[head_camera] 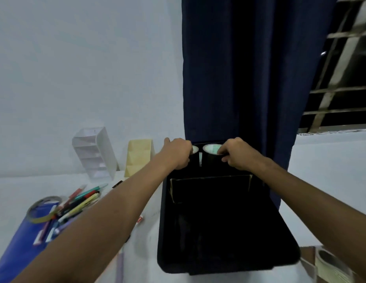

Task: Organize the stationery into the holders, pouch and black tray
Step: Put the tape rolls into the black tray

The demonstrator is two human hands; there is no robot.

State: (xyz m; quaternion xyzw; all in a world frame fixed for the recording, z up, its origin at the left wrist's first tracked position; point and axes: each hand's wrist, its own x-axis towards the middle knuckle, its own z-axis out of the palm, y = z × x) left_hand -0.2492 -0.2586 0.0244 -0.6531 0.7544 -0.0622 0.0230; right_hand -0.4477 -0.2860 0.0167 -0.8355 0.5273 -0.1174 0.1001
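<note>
Both hands work at the black tray's (223,260) far end, left hand (178,153) and right hand (235,155) each gripping a tape roll (210,151); advise seating rolls upright, side by side.

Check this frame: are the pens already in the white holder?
No, the pens lie in a loose pile on the table beside the blue pouch, apart from the white holder.

Pens (80,203) lie left of the tray (223,260), holders (96,153) behind them.
</note>
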